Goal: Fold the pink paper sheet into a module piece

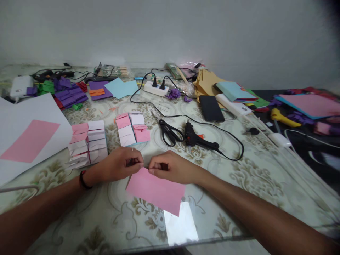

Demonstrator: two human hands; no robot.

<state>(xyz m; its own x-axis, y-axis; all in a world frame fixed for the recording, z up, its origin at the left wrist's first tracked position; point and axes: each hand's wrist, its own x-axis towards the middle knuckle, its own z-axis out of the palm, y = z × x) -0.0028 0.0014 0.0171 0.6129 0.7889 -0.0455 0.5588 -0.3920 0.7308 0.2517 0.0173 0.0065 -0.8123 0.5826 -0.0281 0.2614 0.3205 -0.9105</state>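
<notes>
A sheet of pink paper [159,191] hangs tilted over the near part of the table. My left hand [120,164] pinches its upper edge near the left corner, thumb against fingers. Close beside it, my right hand [170,166] is also closed in a pinch on the same edge. Folded pink and white paper pieces [89,143] lie in a block left of my left hand. A smaller block of such pieces [132,129] sits just beyond my hands. The fingertips partly hide the edge of the paper they grip.
Black scissors [170,132] and a black glue gun [200,136] with its cord lie beyond my right hand. A power strip [156,89], a dark phone [211,108] and purple folded papers [70,95] are farther back. Pink paper rests on a white sheet [57,136] at left.
</notes>
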